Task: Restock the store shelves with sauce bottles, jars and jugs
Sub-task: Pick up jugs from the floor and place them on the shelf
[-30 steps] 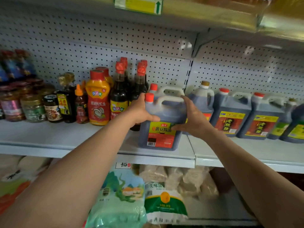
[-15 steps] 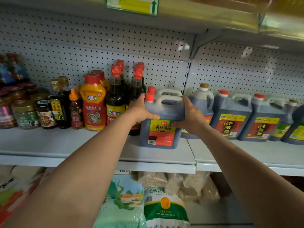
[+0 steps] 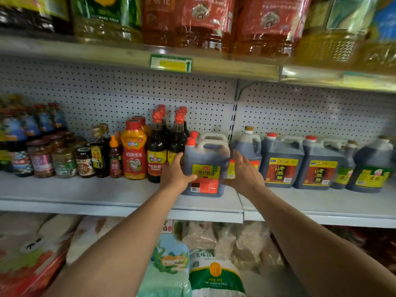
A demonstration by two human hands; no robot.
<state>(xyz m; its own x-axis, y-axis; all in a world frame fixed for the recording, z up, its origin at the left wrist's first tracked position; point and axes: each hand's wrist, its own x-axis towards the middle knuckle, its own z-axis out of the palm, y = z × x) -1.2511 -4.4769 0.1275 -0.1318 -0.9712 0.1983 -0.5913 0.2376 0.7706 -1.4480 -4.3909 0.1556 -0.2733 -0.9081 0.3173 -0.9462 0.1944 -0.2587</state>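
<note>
- My left hand lies against the near left side of the dark translucent plastic soy-sauce jug with a red cap and yellow-and-red label; half a second ago its thumb was hooked higher, near the cap, so the grip has slid down and loosened.
- My right hand has its fingers spread and nearly straight beside the jug's right flank; I cannot tell whether the fingertips touch it. Earlier they were curled round that side.
- The jug now stands upright on the white metal shelf, directly in front of a matching jug behind my fingertips. I judge this placement done and the hands ready to leave.
- Just left of my left fingers stand the tall dark glass bottles with red caps; right of my right fingers, the brown round-shouldered jug sits close.
- The shelf's front edge lies below my wrists, with bare shelf between it and the jug, so pulling straight back looks safest.
</note>
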